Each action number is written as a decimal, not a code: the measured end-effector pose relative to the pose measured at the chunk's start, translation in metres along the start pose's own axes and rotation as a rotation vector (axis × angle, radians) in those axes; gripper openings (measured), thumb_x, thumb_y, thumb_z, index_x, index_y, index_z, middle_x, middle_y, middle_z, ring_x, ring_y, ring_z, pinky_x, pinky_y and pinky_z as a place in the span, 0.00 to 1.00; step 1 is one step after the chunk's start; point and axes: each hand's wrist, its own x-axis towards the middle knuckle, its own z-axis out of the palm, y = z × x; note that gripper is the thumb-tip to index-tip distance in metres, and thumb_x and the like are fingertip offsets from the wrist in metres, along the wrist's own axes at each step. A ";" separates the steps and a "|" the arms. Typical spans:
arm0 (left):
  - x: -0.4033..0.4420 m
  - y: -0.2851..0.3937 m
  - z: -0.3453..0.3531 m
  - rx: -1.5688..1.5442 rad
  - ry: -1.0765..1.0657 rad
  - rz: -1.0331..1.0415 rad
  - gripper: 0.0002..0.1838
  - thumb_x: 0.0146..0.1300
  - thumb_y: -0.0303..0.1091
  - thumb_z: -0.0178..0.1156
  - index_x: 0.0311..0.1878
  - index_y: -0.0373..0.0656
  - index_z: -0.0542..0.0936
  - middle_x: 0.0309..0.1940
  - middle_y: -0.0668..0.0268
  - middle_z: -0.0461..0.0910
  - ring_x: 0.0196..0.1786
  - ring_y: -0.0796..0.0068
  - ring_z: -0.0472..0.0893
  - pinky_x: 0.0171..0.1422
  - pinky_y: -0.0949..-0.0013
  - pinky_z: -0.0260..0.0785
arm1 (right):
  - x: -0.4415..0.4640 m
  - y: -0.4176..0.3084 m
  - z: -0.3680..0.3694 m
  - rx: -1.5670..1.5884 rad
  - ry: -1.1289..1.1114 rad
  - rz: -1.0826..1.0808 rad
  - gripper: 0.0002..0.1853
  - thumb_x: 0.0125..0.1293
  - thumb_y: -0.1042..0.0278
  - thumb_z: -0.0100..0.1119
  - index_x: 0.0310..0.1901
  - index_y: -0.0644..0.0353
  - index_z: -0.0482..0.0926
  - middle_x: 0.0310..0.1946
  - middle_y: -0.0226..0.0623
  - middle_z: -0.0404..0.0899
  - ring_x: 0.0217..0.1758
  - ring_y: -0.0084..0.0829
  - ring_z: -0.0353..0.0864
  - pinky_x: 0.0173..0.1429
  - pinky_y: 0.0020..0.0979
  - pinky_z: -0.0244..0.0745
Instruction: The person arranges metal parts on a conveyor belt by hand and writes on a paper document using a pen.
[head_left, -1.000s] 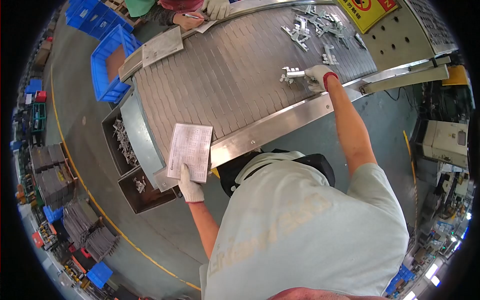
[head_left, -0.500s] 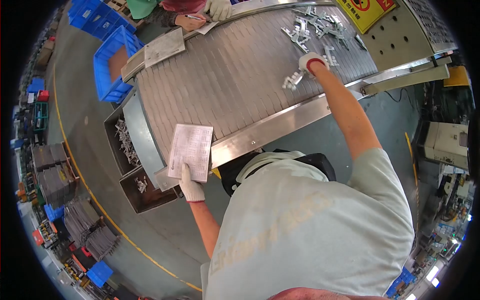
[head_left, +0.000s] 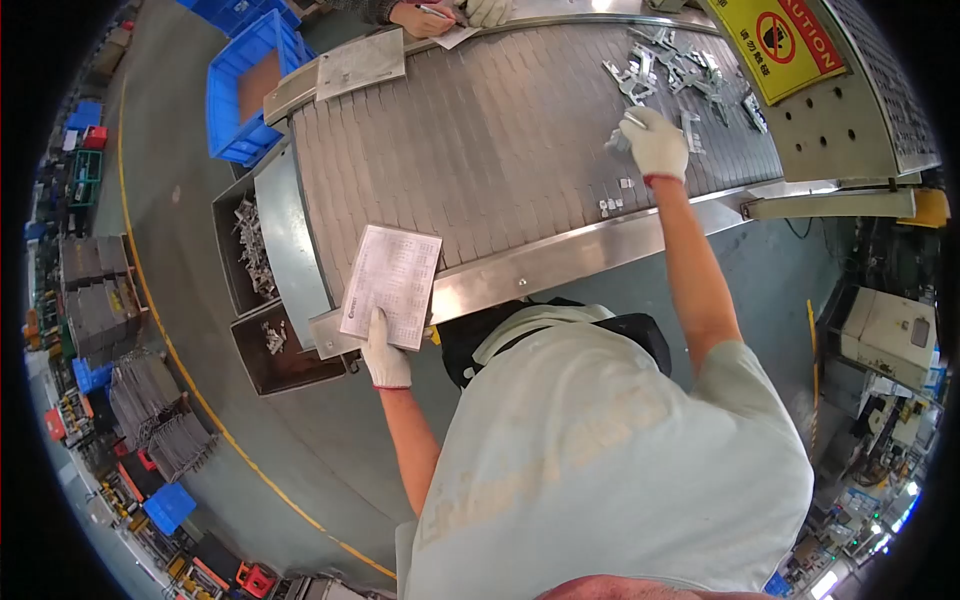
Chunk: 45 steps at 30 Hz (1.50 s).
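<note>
My left hand (head_left: 384,355), in a white knitted glove, grips the lower edge of a printed sheet (head_left: 392,283), its thumb on the front. The sheet is stiff and covered in rows of small print. My right hand (head_left: 657,146), gloved too, is closed over the belt around a silvery metal part (head_left: 619,140), which is blurred and partly covered by the fingers. Just beyond it lies a pile of branched metal castings (head_left: 690,72). Another metal piece (head_left: 691,130) is beside the hand. Small metal bits (head_left: 611,206) rest on the belt nearer me.
The slatted conveyor belt (head_left: 450,150) has a metal rail (head_left: 540,270) along my side. Across it, another person's hand (head_left: 425,18) holds a pen over paper. At left stand a blue crate (head_left: 225,110) and bins of metal pieces (head_left: 290,365). A caution sign (head_left: 775,40) hangs at right.
My right hand has left the small metal bits on the belt and moved up beside the castings, closing on another part. My left hand still holds the sheet. The camera view has shifted.
</note>
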 end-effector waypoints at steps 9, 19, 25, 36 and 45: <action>0.015 -0.011 -0.016 0.046 -0.035 -0.033 0.35 0.91 0.49 0.60 0.86 0.34 0.68 0.67 0.45 0.88 0.51 0.45 0.97 0.38 0.45 0.97 | -0.069 0.009 -0.003 -0.341 0.064 -0.405 0.08 0.74 0.59 0.71 0.51 0.46 0.88 0.37 0.39 0.89 0.40 0.52 0.91 0.44 0.55 0.83; 0.014 -0.006 -0.018 0.047 -0.047 -0.112 0.35 0.91 0.46 0.60 0.88 0.36 0.65 0.74 0.44 0.84 0.59 0.44 0.95 0.42 0.43 0.98 | -0.094 0.033 -0.013 -0.639 -0.259 -0.408 0.08 0.70 0.65 0.69 0.48 0.53 0.90 0.37 0.40 0.91 0.42 0.48 0.95 0.47 0.54 0.86; 0.017 -0.010 -0.025 0.012 -0.047 -0.146 0.35 0.91 0.46 0.61 0.90 0.37 0.65 0.75 0.47 0.83 0.61 0.42 0.95 0.43 0.39 0.98 | -0.081 0.026 0.004 -0.937 -0.445 -0.473 0.08 0.73 0.63 0.68 0.40 0.49 0.96 0.39 0.39 0.96 0.45 0.44 0.99 0.45 0.48 0.89; -0.021 0.015 0.026 0.374 0.059 0.123 0.34 0.79 0.35 0.78 0.81 0.29 0.78 0.72 0.54 0.88 0.70 0.61 0.88 0.78 0.58 0.81 | -0.059 0.005 0.007 -0.668 -0.544 -0.177 0.16 0.75 0.53 0.68 0.50 0.54 0.96 0.50 0.52 0.96 0.56 0.57 0.97 0.63 0.56 0.88; 0.017 -0.017 -0.003 0.322 0.239 0.220 0.32 0.80 0.34 0.78 0.76 0.21 0.80 0.70 0.52 0.88 0.68 0.63 0.88 0.76 0.57 0.81 | -0.062 0.035 0.043 1.412 -0.226 0.797 0.23 0.89 0.46 0.67 0.60 0.62 0.87 0.44 0.38 0.87 0.42 0.37 0.85 0.56 0.53 0.87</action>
